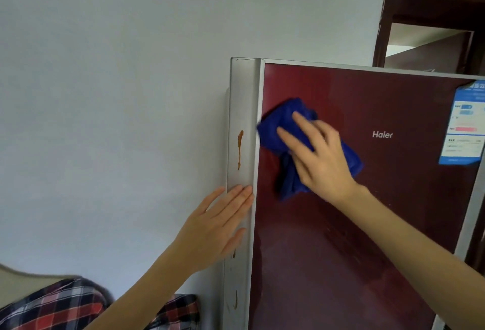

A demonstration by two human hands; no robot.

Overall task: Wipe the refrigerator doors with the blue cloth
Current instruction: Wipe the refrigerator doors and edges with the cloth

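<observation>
light: soft, even daylight | shadows: faint | focus: slightly soft | edges: wide-angle bowing

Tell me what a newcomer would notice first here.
The blue cloth stands out, pressed by the right hand flat against the dark red refrigerator door near its upper left corner. Next, a brown drip stain on the silver side strip, above the left hand resting flat there.

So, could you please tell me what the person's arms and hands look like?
The left hand and the right hand wear no gloves, rings or watch that I can see. Behind each wrist no sleeve shows, right up to the picture's edge.
</observation>
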